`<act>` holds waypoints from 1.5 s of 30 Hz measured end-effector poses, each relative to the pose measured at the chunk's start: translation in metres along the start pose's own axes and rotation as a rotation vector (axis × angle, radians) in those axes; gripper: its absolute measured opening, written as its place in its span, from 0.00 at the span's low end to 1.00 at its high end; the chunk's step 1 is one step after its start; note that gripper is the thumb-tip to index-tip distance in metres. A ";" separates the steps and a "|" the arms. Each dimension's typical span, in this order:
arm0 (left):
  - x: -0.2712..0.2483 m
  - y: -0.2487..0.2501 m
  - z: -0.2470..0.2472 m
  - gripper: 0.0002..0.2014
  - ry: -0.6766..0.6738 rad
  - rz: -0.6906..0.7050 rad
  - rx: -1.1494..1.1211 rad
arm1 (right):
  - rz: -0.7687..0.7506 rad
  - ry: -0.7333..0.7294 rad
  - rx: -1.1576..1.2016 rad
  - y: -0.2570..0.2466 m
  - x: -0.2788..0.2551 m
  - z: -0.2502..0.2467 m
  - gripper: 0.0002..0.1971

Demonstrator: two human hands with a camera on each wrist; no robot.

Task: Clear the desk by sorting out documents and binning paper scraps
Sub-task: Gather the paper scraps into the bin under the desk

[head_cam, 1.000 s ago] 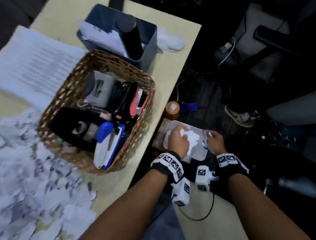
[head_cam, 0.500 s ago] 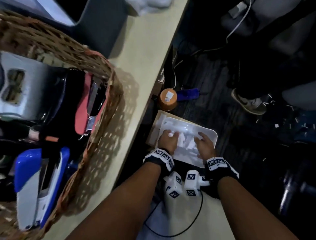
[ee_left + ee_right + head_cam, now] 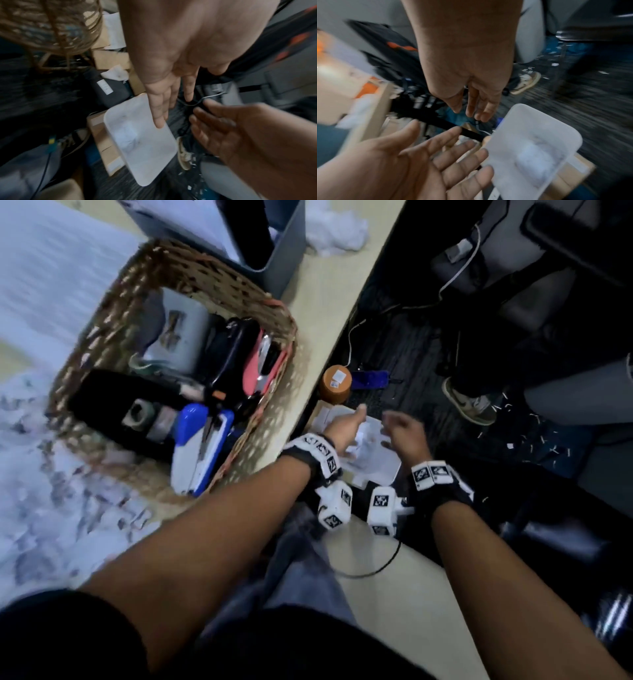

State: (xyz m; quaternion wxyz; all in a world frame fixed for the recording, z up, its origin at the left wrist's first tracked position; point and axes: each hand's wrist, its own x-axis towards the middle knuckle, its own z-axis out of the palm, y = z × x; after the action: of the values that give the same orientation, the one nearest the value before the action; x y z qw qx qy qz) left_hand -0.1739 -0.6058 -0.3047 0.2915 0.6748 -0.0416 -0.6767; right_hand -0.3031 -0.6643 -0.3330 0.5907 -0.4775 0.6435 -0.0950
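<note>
Both grips released, left hand (image 3: 344, 428), right hand (image 3: 406, 433), above bin (image 3: 383, 463), paper scraps (image 3: 537, 159) inside below.

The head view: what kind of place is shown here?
Probably an office. A desk carries a wicker basket of staplers, printed documents and paper scraps. On the carpet beside it stands a white bin, below both hands.

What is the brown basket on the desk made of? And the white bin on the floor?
The basket looks woven from wicker or straw: you can see tan strands crossing, with little gaps between them. The white bin looks like smooth, milky plastic: paper scraps show faintly through its side. Blur makes both a good guess only.
</note>
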 end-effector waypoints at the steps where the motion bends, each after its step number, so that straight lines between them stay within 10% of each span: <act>1: -0.024 0.006 -0.002 0.29 -0.047 0.021 -0.007 | -0.072 -0.010 -0.039 -0.018 -0.015 -0.001 0.10; 9: -0.195 -0.021 -0.102 0.15 -0.156 0.339 0.042 | -0.705 -0.150 -0.255 -0.126 -0.171 0.070 0.07; 16: -0.333 -0.134 -0.272 0.15 0.252 0.519 -0.184 | -1.426 -0.755 -0.578 -0.144 -0.300 0.226 0.07; 22: -0.388 -0.258 -0.368 0.10 0.882 0.426 0.000 | -1.383 -1.175 -1.158 -0.110 -0.343 0.349 0.11; 26: -0.399 -0.333 -0.397 0.06 1.174 0.234 0.230 | -1.499 -1.031 -1.407 -0.074 -0.355 0.405 0.17; 35: -0.381 -0.413 -0.415 0.39 1.149 -0.024 0.315 | -1.147 -0.624 -1.697 -0.042 -0.362 0.469 0.61; 40: -0.367 -0.401 -0.444 0.41 1.169 0.048 0.281 | -1.418 -0.560 -1.674 -0.037 -0.360 0.471 0.35; 45: -0.353 -0.391 -0.456 0.32 1.153 0.135 0.224 | -1.555 -0.820 -1.499 -0.033 -0.342 0.470 0.17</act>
State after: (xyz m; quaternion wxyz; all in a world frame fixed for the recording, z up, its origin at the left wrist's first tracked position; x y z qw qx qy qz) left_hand 0.0924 0.0301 -0.2062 0.2362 0.9563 0.0094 -0.1722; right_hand 0.0609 -0.2256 -0.2149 0.1054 -0.9705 -0.1697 0.1350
